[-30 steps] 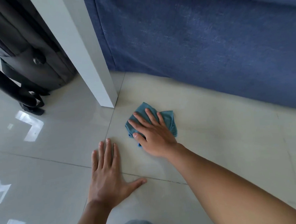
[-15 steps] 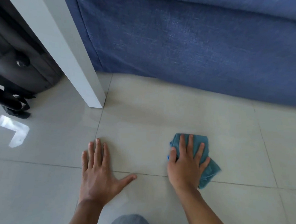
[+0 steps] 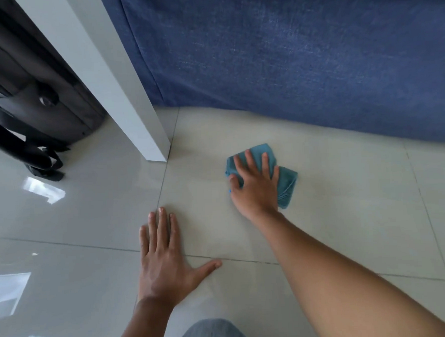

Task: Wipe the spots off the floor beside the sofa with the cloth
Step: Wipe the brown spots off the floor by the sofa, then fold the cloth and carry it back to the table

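A crumpled teal cloth point(image 3: 285, 180) lies flat on the pale tiled floor point(image 3: 347, 200) in front of the blue sofa point(image 3: 287, 56). My right hand point(image 3: 256, 187) presses down on the cloth with fingers spread over it; the cloth shows around the fingertips and at the hand's right side. My left hand point(image 3: 167, 259) rests flat on the floor to the lower left, fingers apart, holding nothing. I cannot make out distinct spots on the tiles.
A white post point(image 3: 125, 96) meets the floor left of the cloth. Behind it stands a black bag point(image 3: 32, 96) with straps on the tiles. My knee in grey fabric point(image 3: 212, 333) shows at the bottom edge.
My right hand has slid the cloth from near the post to the lower right, then back up toward the sofa. The left hand has stayed planted on the floor.
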Action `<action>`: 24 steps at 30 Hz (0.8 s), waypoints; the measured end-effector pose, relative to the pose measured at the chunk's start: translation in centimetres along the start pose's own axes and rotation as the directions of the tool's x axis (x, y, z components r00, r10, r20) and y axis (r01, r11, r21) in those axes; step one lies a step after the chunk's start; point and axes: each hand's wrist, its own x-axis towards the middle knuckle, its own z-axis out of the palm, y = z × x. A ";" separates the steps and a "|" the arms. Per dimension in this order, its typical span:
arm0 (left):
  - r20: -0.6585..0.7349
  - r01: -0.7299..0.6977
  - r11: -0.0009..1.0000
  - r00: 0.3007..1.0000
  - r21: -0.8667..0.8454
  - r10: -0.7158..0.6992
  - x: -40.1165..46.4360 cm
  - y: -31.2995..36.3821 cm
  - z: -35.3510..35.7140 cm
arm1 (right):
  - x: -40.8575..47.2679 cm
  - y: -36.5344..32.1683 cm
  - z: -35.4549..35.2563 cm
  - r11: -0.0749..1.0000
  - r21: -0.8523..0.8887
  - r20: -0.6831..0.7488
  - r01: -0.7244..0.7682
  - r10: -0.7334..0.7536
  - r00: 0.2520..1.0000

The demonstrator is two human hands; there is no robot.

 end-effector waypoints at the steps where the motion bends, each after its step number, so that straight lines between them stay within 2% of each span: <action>1: -0.009 0.003 1.000 1.000 -0.003 -0.003 0.0 -0.1 0.0 | -0.9 -0.3 0.1 0.998 0.018 0.007 0.053 -0.053 0.999; 4: -0.015 0.005 1.000 1.000 0.003 -0.005 0.0 0.0 0.1 | -3.0 0.5 -0.2 0.972 0.186 0.075 0.147 -0.163 0.984; 6: -0.023 0.010 1.000 1.000 0.013 -0.010 -0.2 0.1 0.0 | -3.8 1.4 -1.6 0.916 0.384 0.083 0.118 -0.162 0.983; 8: -0.057 0.032 0.999 0.998 0.005 -0.031 -0.1 0.4 -0.4 | -3.3 2.5 -3.9 0.882 0.463 0.056 0.082 -0.122 0.991; 12: -0.092 0.137 0.990 0.986 -0.033 -0.140 1.2 1.9 -1.8 | -1.2 3.5 -7.3 0.913 0.390 0.116 0.117 -0.175 0.978; 18: -0.131 0.065 0.994 0.988 -0.091 -0.077 5.2 5.9 -3.9 | 2.4 3.0 -8.4 0.955 0.236 0.364 0.181 -0.260 0.895; 22: -0.009 0.134 0.975 0.990 -0.177 -0.138 9.8 9.8 -5.8 | 5.1 2.0 -9.0 0.966 0.079 0.516 0.246 -0.251 0.819; 24: 0.054 0.153 0.979 0.988 -0.131 -0.147 11.4 10.9 -6.2 | 5.9 1.7 -8.8 0.959 -0.002 0.522 0.285 -0.242 0.818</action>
